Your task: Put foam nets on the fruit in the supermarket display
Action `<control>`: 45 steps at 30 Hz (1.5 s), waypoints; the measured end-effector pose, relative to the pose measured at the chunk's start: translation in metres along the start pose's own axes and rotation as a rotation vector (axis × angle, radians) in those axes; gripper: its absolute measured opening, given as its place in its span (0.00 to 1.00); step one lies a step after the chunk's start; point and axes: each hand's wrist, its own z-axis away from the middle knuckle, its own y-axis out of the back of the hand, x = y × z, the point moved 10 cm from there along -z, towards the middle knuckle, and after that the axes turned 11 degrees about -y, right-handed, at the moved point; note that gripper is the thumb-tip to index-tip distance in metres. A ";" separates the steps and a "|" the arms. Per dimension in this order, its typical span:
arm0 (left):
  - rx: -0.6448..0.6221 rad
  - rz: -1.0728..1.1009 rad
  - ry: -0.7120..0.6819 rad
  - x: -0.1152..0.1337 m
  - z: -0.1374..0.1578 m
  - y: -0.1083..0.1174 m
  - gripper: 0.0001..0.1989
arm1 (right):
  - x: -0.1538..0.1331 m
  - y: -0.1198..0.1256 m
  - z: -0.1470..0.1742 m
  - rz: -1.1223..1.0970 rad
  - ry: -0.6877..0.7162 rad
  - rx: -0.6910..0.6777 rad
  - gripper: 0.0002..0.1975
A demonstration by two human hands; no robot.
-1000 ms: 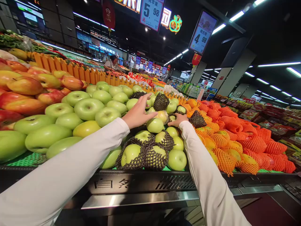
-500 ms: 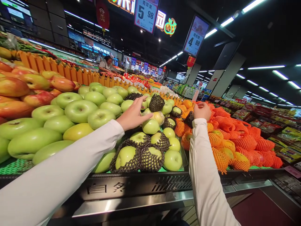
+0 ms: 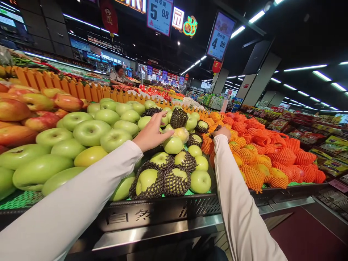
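Note:
My left hand (image 3: 153, 135) is open, fingers spread over the middle of the green apples (image 3: 91, 131). Its thumb reaches toward a paler, plastic-wrapped fruit (image 3: 180, 134), and I cannot tell whether they touch. My right hand (image 3: 221, 134) is closed at the border between the apples and the oranges, its fingers curled on a black foam net (image 3: 218, 127); they are partly hidden. Below my left hand, several apples in black foam nets (image 3: 176, 181) lie at the front. Another netted apple (image 3: 179, 117) sits farther back.
Oranges in orange nets (image 3: 247, 154) and fruit in red nets (image 3: 282, 154) fill the right side. Red-yellow fruit (image 3: 40, 114) is piled at left. A black crate edge (image 3: 163, 206) runs along the front. Low orange fencing (image 3: 67, 85) stands behind; a person (image 3: 116, 76) is farther back.
My right hand has moved left and slightly down, from above the oranges to the black foam net. My left hand stays nearly in place. The view has shifted slightly.

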 end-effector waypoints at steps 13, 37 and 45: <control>0.024 -0.026 -0.056 0.004 -0.002 0.003 0.36 | -0.087 -0.016 0.080 -0.182 0.926 0.031 0.32; -0.158 -0.482 0.037 -0.018 -0.022 -0.014 0.24 | -0.071 -0.011 0.083 -0.117 0.651 0.038 0.31; 0.011 -0.434 0.472 -0.086 -0.065 0.012 0.10 | -0.075 -0.001 0.093 -0.228 0.673 0.054 0.24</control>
